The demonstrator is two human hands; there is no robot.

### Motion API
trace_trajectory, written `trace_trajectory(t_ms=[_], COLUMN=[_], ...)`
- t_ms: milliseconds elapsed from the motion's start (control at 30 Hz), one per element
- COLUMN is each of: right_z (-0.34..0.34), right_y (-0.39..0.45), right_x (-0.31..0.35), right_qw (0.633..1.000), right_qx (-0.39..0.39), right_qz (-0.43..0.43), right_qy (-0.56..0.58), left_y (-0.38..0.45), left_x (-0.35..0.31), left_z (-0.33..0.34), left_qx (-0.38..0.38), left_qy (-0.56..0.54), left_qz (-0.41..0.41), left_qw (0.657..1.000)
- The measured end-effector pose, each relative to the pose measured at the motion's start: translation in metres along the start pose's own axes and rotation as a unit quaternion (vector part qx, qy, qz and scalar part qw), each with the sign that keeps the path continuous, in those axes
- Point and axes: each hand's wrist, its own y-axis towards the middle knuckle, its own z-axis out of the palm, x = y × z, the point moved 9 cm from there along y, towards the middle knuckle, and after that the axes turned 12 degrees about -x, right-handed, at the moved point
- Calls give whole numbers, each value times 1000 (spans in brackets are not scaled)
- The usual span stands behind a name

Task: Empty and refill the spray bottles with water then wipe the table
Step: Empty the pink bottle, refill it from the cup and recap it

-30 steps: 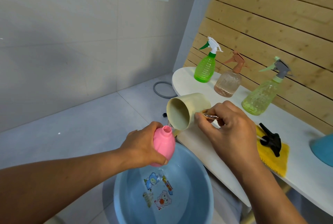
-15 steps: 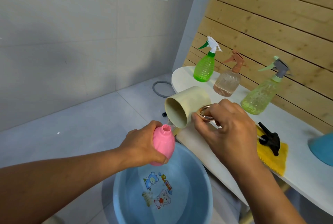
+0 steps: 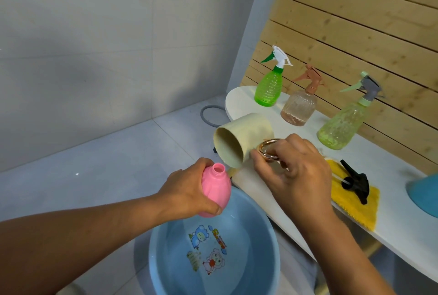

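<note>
My left hand (image 3: 187,194) grips a pink bottle (image 3: 216,191) with its cap off, held tilted over the blue basin (image 3: 260,219). My right hand (image 3: 291,171) holds a cream cup (image 3: 241,138) by its copper ring handle (image 3: 269,150). The cup lies tipped on its side, its mouth facing the pink bottle's neck just above and right of it. On the white table (image 3: 403,228) stand a green spray bottle (image 3: 269,87), a brownish clear spray bottle (image 3: 299,105) and a pale green spray bottle (image 3: 342,121). A black spray head (image 3: 355,182) lies on a yellow cloth (image 3: 353,202).
The basin sits on the tiled floor below the table's front edge and holds water over cartoon pictures. A grey ring (image 3: 209,115) lies on the floor by the wall. A blue object (image 3: 424,192) sits at the table's right. Wooden slats back the table.
The cup has tipped further, rising and turning so its handle ring now shows on top. The pink bottle has dropped a little away from the cup's rim.
</note>
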Motion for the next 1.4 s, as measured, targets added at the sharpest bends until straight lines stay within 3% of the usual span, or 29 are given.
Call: trace_trajectory(t_ms=[67,200,400,533,633,800,1000,1267,1400], right_z=[13,59,131,172,191,209,239,277,281], right_y=[-8,-48,-135,-203,-241,-281,-312,-312,-302], right_x=[-22,-73,-120,-140,-148,-146,-124,-79,-63], right_qw=[991,929,849,811,809,819,802,805,800], right_qx=[31,118,263,385,452,499,564,565,536], right_qz=[120,332,446,439,376,269,137,164,268], right_qy=[42,117,103,46,-21,-90,-145,-72,22], left_y=[-1,-2,1,4,4,2,-2,2,2], left_x=[0,8,26,34,32,26,22,34,41], left_z=[0,0,-3,-5,-5,-4,-1,-12,-20], left_qx=[5,7,-14,-31,-30,-36,-16,-22,-27], left_qy=[-9,-27,-63,-83,-85,-83,-56,-54,-53], left_qz=[0,-17,-40,-46,-38,-27,-8,-2,4], left_qw=[1000,999,997,995,995,996,998,998,998])
